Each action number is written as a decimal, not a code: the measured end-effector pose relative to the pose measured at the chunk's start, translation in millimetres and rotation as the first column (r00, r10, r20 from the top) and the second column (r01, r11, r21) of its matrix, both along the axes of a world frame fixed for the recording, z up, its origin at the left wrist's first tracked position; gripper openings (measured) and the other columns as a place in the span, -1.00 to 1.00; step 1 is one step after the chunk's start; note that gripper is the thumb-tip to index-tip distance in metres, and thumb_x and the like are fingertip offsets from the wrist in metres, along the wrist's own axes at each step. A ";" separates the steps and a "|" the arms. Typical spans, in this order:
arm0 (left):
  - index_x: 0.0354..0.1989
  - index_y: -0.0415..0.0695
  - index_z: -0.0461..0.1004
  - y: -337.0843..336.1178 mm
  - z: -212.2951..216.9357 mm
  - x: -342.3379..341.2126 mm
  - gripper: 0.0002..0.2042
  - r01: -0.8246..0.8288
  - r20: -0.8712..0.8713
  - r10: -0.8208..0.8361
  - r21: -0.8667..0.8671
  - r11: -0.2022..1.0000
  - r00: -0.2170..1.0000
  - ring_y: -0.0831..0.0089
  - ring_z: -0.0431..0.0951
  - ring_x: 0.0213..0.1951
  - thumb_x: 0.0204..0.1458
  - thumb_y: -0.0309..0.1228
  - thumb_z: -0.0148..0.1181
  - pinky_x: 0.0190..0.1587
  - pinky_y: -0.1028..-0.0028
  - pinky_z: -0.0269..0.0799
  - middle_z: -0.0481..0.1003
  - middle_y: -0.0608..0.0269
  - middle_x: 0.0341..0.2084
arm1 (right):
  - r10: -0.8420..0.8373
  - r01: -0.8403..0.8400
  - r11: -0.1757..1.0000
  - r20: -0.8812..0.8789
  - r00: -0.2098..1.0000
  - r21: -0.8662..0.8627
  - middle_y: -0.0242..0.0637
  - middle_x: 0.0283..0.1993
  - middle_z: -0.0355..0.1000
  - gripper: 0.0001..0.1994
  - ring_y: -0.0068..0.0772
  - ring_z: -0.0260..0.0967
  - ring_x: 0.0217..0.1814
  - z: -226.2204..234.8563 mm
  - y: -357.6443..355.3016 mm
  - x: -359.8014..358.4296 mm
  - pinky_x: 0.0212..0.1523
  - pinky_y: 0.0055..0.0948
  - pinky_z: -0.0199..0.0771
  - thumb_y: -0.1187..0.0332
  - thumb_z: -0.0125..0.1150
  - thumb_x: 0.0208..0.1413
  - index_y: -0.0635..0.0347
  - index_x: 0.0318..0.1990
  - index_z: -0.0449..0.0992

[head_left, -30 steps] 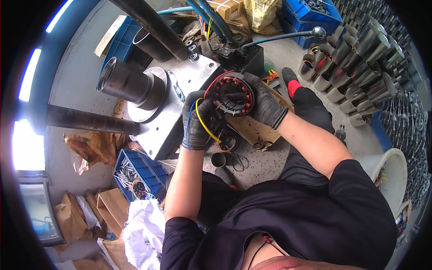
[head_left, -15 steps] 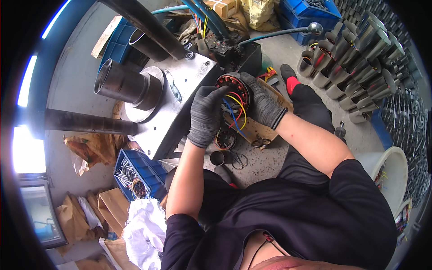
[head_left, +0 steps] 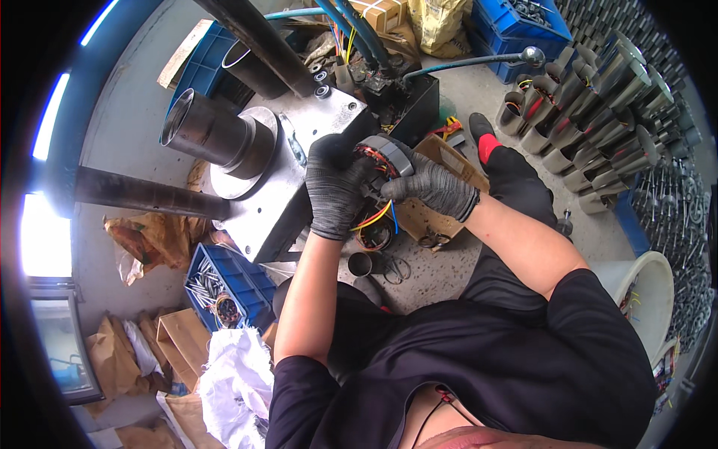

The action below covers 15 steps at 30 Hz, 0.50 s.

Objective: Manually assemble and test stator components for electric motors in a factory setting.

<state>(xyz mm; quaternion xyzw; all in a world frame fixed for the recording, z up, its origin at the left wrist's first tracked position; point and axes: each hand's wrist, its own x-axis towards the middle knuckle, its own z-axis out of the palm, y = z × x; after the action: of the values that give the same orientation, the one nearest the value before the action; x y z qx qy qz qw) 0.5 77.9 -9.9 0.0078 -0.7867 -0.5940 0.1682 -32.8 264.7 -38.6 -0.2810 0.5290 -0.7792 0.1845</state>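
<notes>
Head view shows one wound ring point(head_left: 390, 156) held in the air, near the right edge of the metal plate point(head_left: 269, 213). Right hand point(head_left: 436, 185) pinches it between thumb and fingers. Left hand point(head_left: 333, 191) is curled at its left side; these fingertips are hidden, so I cannot tell whether they pinch. Coloured wires point(head_left: 378, 218) hang between both hands. Between the dark cylinder point(head_left: 206, 135) and the plate's right edge lies a flat metal tool point(head_left: 292, 140).

A grey metal ring-shaped stator point(head_left: 388, 155) with reddish windings is tilting between dark-gloved hands, its outer wall facing up and rightward; the right hand point(head_left: 434, 187) is gripping it; red, yellow and blue insulated wires point(head_left: 374, 219) are dangling below, curving between the hands.
</notes>
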 end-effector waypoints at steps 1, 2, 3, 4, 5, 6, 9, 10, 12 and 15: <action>0.13 -0.23 0.44 -2.5 -3.1 -2.7 -0.44 0.001 0.000 -0.001 0.003 1.000 1.000 0.44 0.59 -0.12 -0.11 -0.62 0.48 -0.08 0.43 0.55 0.58 0.10 -0.09 | 0.069 -0.068 0.997 0.069 0.995 -0.020 -0.44 0.15 0.47 -0.24 -0.59 0.40 0.15 1.1 1.1 1.9 0.13 -0.47 0.49 0.36 0.51 0.02 0.01 0.42 0.31; 0.12 -0.24 0.44 -6.6 -2.6 -5.6 -0.45 0.077 0.039 -0.082 0.130 0.989 0.996 0.44 0.58 -0.13 -0.11 -0.64 0.45 -0.07 0.43 0.56 0.57 0.11 -0.10 | 0.141 -0.136 0.990 0.133 0.981 -0.048 -0.45 0.16 0.46 -0.22 -0.59 0.39 0.15 4.8 1.1 4.7 0.14 -0.47 0.48 0.37 0.50 0.03 0.00 0.44 0.29; 0.11 -0.26 0.44 -10.4 -2.3 -7.5 -0.46 0.146 0.067 -0.168 0.258 0.955 0.983 0.44 0.58 -0.14 -0.12 -0.66 0.43 -0.05 0.43 0.57 0.57 0.11 -0.10 | 0.142 -0.136 0.989 0.131 0.981 -0.049 -0.45 0.16 0.46 -0.22 -0.59 0.39 0.15 7.8 1.7 7.3 0.14 -0.47 0.48 0.37 0.50 0.03 0.00 0.44 0.29; 0.12 -0.28 0.44 -13.9 -2.3 -7.9 -0.46 0.155 0.139 -0.196 0.257 0.954 0.971 0.44 0.58 -0.16 -0.13 -0.69 0.39 -0.02 0.42 0.58 0.56 0.11 -0.09 | 0.167 -0.160 0.986 0.179 0.970 -0.052 -0.45 0.17 0.46 -0.21 -0.60 0.39 0.14 10.3 3.0 9.8 0.11 -0.47 0.49 0.37 0.50 0.02 -0.01 0.45 0.28; 0.12 -0.28 0.44 -15.4 -7.5 -9.1 -0.46 0.152 0.138 -0.192 0.258 0.954 0.972 0.44 0.58 -0.16 -0.13 -0.69 0.39 -0.02 0.42 0.58 0.56 0.11 -0.09 | 0.195 -0.187 0.981 0.228 0.954 -0.055 -0.45 0.17 0.46 -0.20 -0.60 0.39 0.13 11.5 3.4 10.7 0.09 -0.48 0.50 0.37 0.49 0.02 -0.02 0.45 0.27; 0.10 -0.24 0.46 -15.9 -15.5 -11.2 -0.49 0.151 0.087 -0.163 0.131 0.980 0.983 0.41 0.58 -0.17 -0.12 -0.69 0.37 -0.07 0.40 0.58 0.54 0.14 -0.15 | 0.199 -0.192 0.980 0.227 0.953 -0.054 -0.45 0.17 0.46 -0.20 -0.60 0.39 0.13 10.8 3.3 10.1 0.09 -0.48 0.50 0.37 0.49 0.02 -0.02 0.45 0.27; 0.04 -0.17 0.52 -6.2 -14.6 -10.9 -0.57 0.007 -0.098 -0.054 -0.427 0.904 0.994 0.34 0.59 -0.25 -0.07 -0.64 0.36 -0.15 0.37 0.56 0.51 0.15 -0.24 | 0.174 -0.201 0.978 0.307 0.936 0.059 -0.42 0.19 0.45 -0.16 -0.56 0.41 0.16 5.1 4.1 7.6 0.09 -0.46 0.54 0.35 0.52 -0.02 -0.01 0.46 0.26; 0.05 -0.15 0.52 -3.8 -14.8 -14.0 -0.57 -0.039 -0.191 -0.056 -0.457 0.889 0.980 0.32 0.59 -0.28 -0.06 -0.63 0.37 -0.17 0.37 0.55 0.49 0.14 -0.26 | 0.175 -0.164 0.985 0.364 0.915 -0.061 -0.41 0.18 0.46 -0.15 -0.52 0.43 0.17 4.1 3.8 7.6 0.10 -0.44 0.56 0.34 0.52 -0.04 0.00 0.46 0.25; 0.09 -0.21 0.51 -2.5 -13.5 -15.8 -0.58 -0.022 -0.194 -0.065 -0.415 0.910 0.979 0.43 0.60 -0.14 0.01 -0.57 0.43 -0.04 0.41 0.56 0.54 0.16 -0.15 | 0.177 -0.113 0.978 0.417 0.892 -0.174 -0.39 0.17 0.46 -0.13 -0.48 0.45 0.18 4.8 4.7 7.2 0.11 -0.42 0.58 0.34 0.52 -0.06 0.01 0.46 0.24; 0.16 -0.21 0.47 -5.6 -9.8 -8.1 -0.54 0.262 -0.120 -0.240 0.235 0.936 0.963 0.42 0.58 -0.04 0.06 -0.52 0.45 0.07 0.39 0.55 0.55 0.15 -0.07 | 0.251 -0.106 0.946 0.484 0.838 -0.307 -0.35 0.18 0.46 -0.13 -0.41 0.46 0.21 7.2 6.3 5.4 0.18 -0.38 0.56 0.34 0.50 -0.08 0.05 0.46 0.22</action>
<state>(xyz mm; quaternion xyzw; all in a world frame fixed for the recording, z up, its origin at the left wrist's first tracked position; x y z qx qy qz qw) -7.6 72.2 -19.8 -0.0983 -0.6922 -0.7042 0.1239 -27.4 271.0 -31.4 -0.1322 0.3209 -0.8690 0.3527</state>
